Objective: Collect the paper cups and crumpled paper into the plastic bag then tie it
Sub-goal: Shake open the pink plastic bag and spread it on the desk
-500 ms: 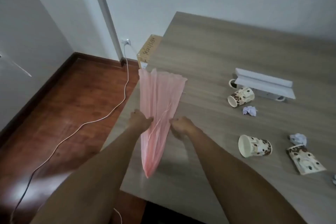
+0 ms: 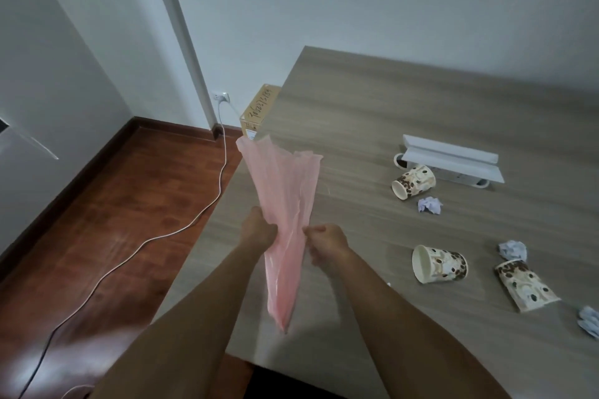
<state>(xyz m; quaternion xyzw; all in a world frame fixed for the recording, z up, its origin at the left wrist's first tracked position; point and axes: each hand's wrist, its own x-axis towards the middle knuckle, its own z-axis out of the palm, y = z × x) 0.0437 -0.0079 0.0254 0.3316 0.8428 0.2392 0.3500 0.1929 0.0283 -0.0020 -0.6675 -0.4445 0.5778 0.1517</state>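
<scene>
You hold the pink plastic bag (image 2: 281,220) in both hands at the middle of the frame. Your left hand (image 2: 257,232) and right hand (image 2: 325,244) each pinch it at mid-length, both grips closed on the film, one on each side. Its gathered mouth fans upward above your grips; its pointed end hangs below them, over the near edge of the tabletop (image 2: 372,113). To the right lie three paper cups (image 2: 439,264) on their sides, well apart from the bag, with crumpled paper (image 2: 429,205) between and beside them.
</scene>
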